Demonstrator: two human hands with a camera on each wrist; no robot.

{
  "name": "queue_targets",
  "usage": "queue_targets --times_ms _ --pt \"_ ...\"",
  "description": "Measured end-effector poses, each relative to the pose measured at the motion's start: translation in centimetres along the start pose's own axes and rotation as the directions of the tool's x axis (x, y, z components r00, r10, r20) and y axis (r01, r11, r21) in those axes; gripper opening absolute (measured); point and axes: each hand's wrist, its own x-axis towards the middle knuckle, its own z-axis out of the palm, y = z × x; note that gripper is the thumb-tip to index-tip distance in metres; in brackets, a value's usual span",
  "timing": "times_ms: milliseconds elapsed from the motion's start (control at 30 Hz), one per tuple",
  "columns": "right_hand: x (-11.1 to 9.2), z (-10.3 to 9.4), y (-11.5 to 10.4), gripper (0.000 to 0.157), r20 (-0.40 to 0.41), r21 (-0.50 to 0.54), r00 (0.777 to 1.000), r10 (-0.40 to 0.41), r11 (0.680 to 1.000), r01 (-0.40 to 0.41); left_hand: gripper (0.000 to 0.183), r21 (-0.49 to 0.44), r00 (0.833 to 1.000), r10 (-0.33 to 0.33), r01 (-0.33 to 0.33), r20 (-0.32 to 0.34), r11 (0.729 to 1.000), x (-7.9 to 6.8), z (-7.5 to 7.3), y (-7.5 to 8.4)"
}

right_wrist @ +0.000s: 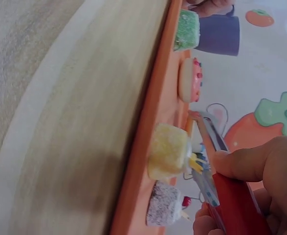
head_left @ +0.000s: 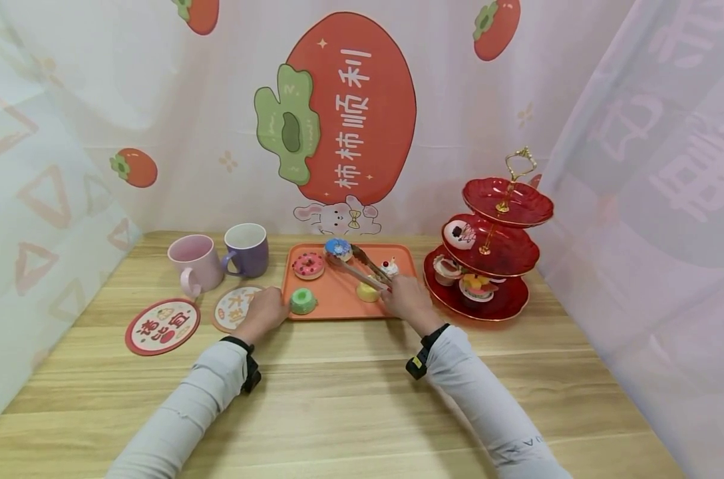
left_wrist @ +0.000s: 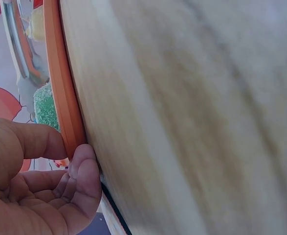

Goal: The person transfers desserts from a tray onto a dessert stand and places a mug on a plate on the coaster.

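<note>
My left hand [head_left: 265,313] pinches the front left corner of an orange tray [head_left: 337,301] between thumb and fingers. In my right hand [head_left: 411,303] I grip metal tongs with a red handle [right_wrist: 236,205]. The spread tips of the tongs [head_left: 370,265] reach to either side of a blue-topped doughnut [head_left: 338,247] at the tray's back. Also on the tray are a pink doughnut [head_left: 308,266], a small green cake [head_left: 303,301], a yellow cake [right_wrist: 167,152] partly behind the tongs, and a speckled cake with a cherry [right_wrist: 164,204].
Right of the tray stands a red three-tier stand [head_left: 508,293] with a white round pastry [head_left: 460,234] and small cakes on its lower tiers. On the left are a pink mug [head_left: 195,263], a purple mug [head_left: 247,251] and two round coasters [head_left: 163,326]. A patterned cloth hangs behind.
</note>
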Motion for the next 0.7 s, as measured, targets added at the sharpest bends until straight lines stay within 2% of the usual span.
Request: queue_targets --times_ms 400,700 --pt "-2.7 -2.9 1.4 0.025 -0.036 0.069 0.998 -0.058 0.996 0.06 0.019 -0.025 1.0 -0.027 0.028 0.012 0.999 0.2 0.1 -0.2" --pt "-5.1 -4.8 2.0 0.031 -0.018 0.041 0.996 -0.084 0.996 0.084 0.019 -0.027 1.0 -0.023 0.024 0.012 0.999 0.3 0.2 -0.2"
